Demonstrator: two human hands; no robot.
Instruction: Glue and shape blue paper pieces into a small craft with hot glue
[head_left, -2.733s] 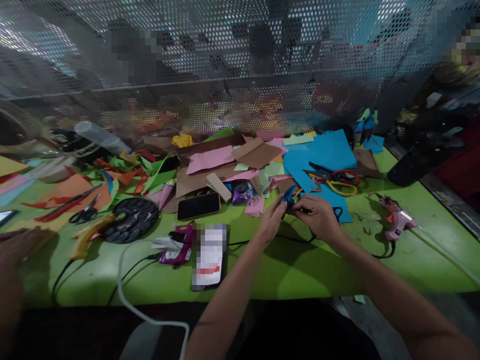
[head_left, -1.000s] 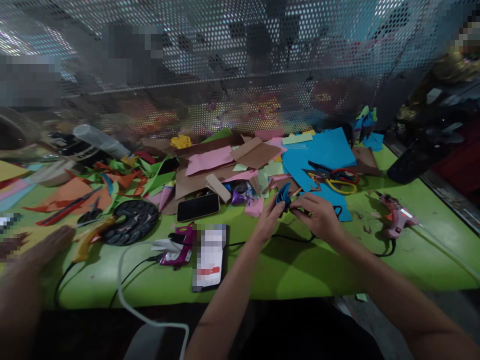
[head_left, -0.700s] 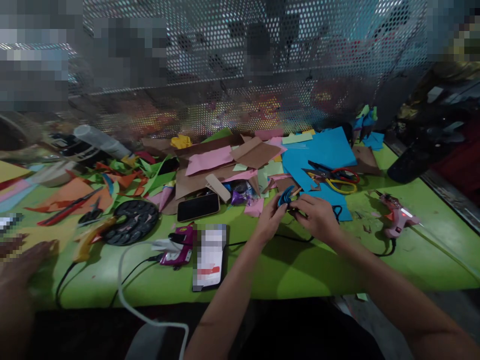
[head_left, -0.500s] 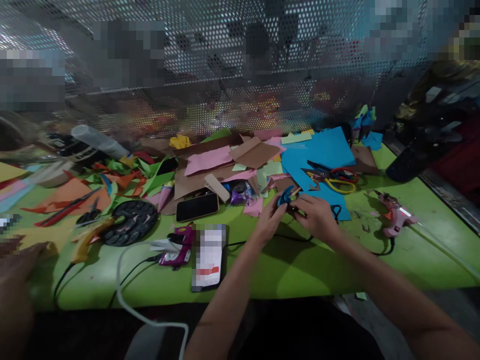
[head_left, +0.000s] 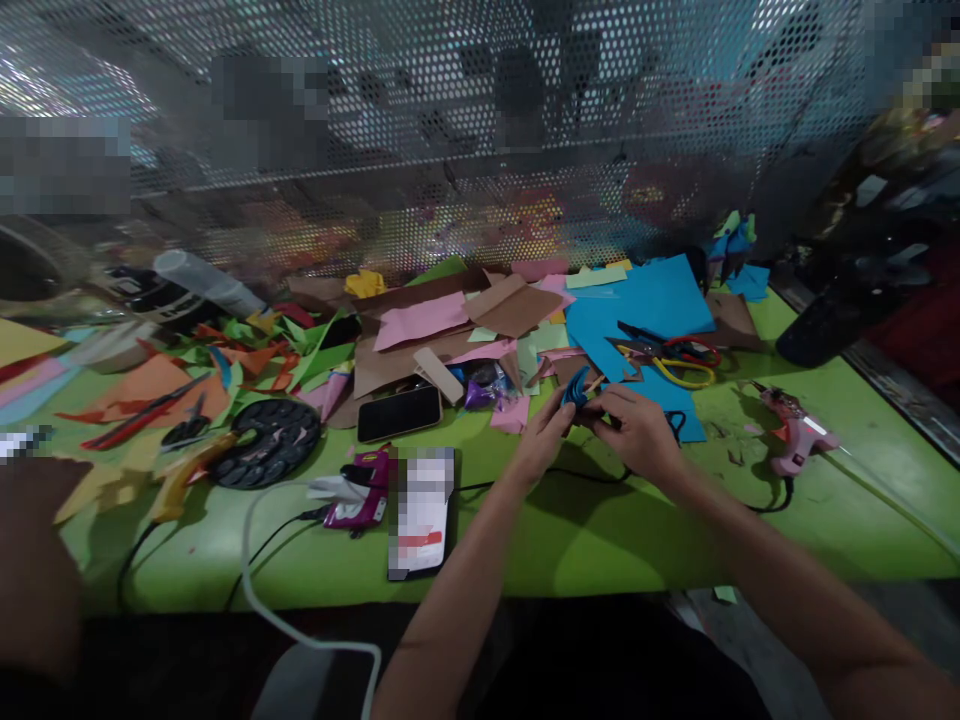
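Both my hands meet over the green table (head_left: 570, 530), just right of centre. My left hand (head_left: 541, 438) pinches a small curled blue paper piece (head_left: 576, 389) with its fingertips. My right hand (head_left: 636, 430) is closed on the same blue piece from the right side. Beside my hands lies a large blue paper sheet (head_left: 645, 305) with red and yellow scissors (head_left: 675, 360) on it. A pink glue gun (head_left: 793, 432) rests to the right of my right hand, its cord trailing toward me.
Two phones (head_left: 399, 411) (head_left: 421, 510) and a purple glue gun (head_left: 358, 500) lie left of my hands. Paper scraps, black scissors (head_left: 184, 428) and a round black tray (head_left: 268, 440) cover the left. Another person's arm (head_left: 34, 560) shows at far left. A perforated metal screen (head_left: 480, 130) stands behind.
My hands stay together on the blue piece, turning it slightly. The other person's hand at far left has pulled back toward the near edge.
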